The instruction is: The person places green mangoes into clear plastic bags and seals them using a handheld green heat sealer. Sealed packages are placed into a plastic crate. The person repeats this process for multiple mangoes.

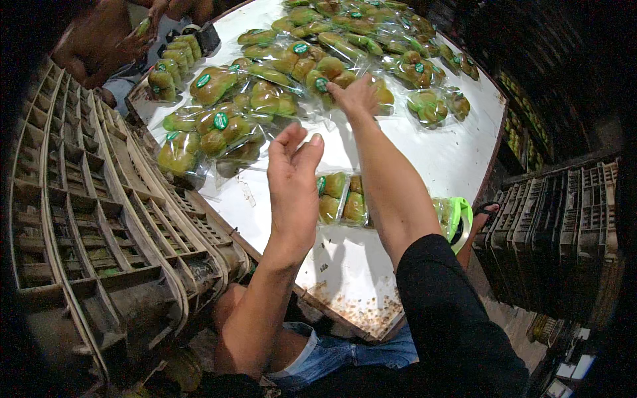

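Note:
My left hand is raised above the white tabletop, fingers and thumb apart and holding nothing. Farther out, my right hand reaches over a clear plastic pack of green-brown fruit with a green sticker. Its thumb and fingers are spread at the wrapping; whether they grip it is hidden. Below and between my forearms lies a row of wrapped fruit packs, partly covered by my right arm. At that row's right end is a bright green tape dispenser.
Many bagged fruits cover the far side; more bags lie at left. Fruit stands in a row near another person's hand holding a fruit. Plastic crates rise close on the left, and crates stand at right.

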